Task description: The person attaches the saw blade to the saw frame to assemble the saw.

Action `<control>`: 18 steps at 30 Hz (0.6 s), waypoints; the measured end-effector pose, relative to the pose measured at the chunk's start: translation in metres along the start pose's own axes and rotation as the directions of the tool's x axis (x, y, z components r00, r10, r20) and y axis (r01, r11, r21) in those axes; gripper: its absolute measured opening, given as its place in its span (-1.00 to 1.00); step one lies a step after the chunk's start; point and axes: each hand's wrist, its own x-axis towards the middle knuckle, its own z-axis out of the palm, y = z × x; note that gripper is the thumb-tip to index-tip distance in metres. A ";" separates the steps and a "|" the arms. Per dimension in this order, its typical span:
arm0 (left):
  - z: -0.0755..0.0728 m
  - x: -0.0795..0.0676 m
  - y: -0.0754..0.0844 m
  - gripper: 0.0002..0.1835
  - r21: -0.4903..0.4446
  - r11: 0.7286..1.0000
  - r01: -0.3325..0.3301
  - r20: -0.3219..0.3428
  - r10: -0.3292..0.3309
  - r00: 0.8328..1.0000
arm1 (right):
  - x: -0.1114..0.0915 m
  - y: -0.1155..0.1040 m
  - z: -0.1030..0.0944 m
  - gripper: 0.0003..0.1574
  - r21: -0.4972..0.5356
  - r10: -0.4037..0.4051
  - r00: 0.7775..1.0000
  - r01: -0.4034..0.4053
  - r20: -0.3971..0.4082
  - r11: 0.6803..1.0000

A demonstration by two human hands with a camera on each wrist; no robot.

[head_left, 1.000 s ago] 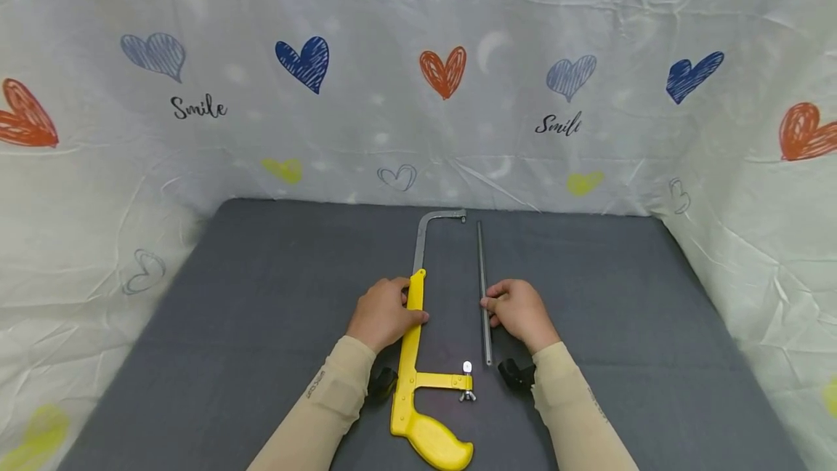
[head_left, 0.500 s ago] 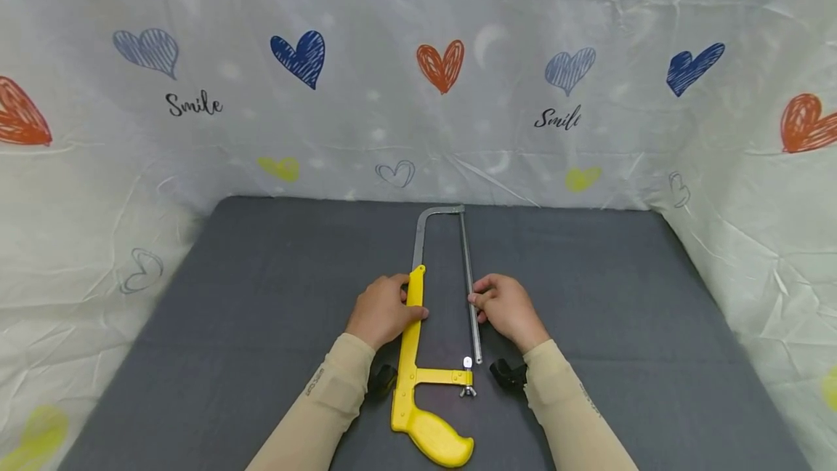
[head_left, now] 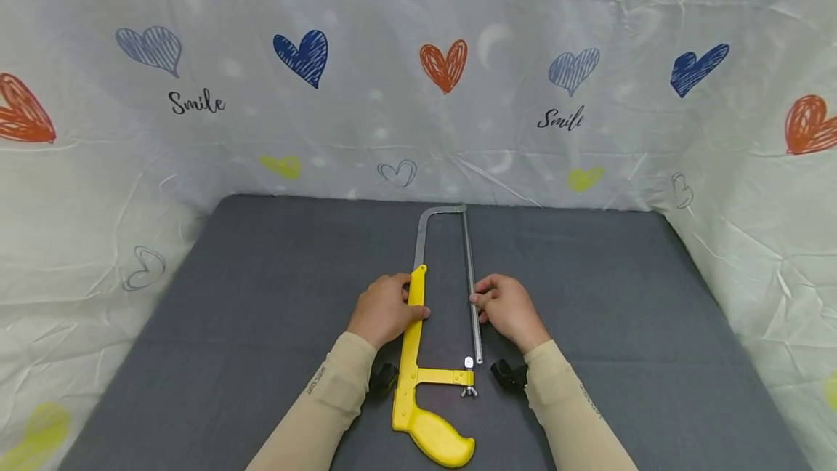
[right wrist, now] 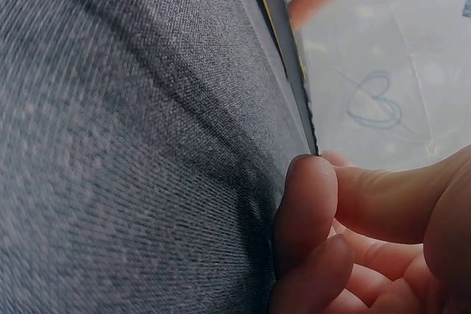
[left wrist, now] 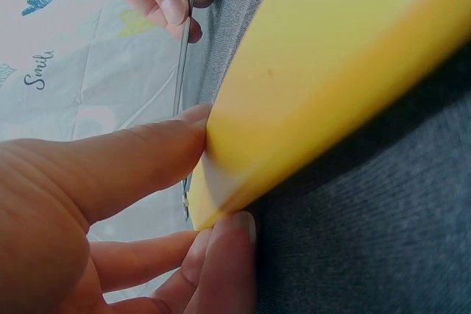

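A hacksaw frame (head_left: 411, 340) with a yellow body and a grey metal front bow lies on the dark cloth. My left hand (head_left: 384, 311) grips its yellow bar, thumb on one side and fingers on the other. My right hand (head_left: 510, 307) pinches a thin grey hacksaw blade (head_left: 469, 267) near its middle. The blade's far end is right at the tip of the front bow (head_left: 451, 209). Its near end, which has a small hole, sits just right of the wing-nut screw (head_left: 468, 376) on the short yellow arm. In the right wrist view, thumb and forefinger close on the blade (right wrist: 298, 93).
Dark grey cloth (head_left: 281, 296) covers the table. A pale curtain (head_left: 366, 122) printed with hearts and "Smile" stands behind and at both sides. Black wrist straps (head_left: 508, 375) sit below the beige sleeves.
My right hand has moved left with the blade, bringing its far end to the front bow's tip. Over the last half second it barely shifts. The left hand keeps its grip on the frame.
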 end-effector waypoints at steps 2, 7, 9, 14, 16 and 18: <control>-0.001 0.000 0.000 -0.16 -0.002 1.000 0.002 -0.002 -0.002 1.000 | 0.000 0.000 0.000 -0.83 -0.001 0.003 1.000 -0.003 0.001 1.000; -0.001 0.000 0.001 -0.17 0.001 1.000 0.003 -0.001 -0.003 1.000 | 0.000 0.000 0.001 -0.82 -0.003 0.005 1.000 -0.005 0.000 1.000; -0.001 0.000 0.000 -0.17 0.006 1.000 0.002 -0.001 -0.002 1.000 | 0.000 0.000 0.002 -0.82 -0.003 0.005 1.000 -0.005 0.000 1.000; -0.001 0.000 0.000 -0.17 0.008 1.000 -0.003 0.000 0.003 1.000 | 0.000 -0.001 0.001 -0.81 -0.001 0.014 1.000 -0.014 -0.004 1.000; -0.001 0.000 0.001 -0.16 0.007 1.000 -0.004 0.001 0.004 1.000 | 0.000 -0.002 0.001 -0.80 0.000 0.019 1.000 -0.019 -0.004 1.000; -0.001 0.000 0.001 -0.17 0.008 1.000 -0.002 0.001 0.002 1.000 | 0.000 -0.002 0.001 -0.79 0.000 0.024 1.000 -0.024 -0.004 1.000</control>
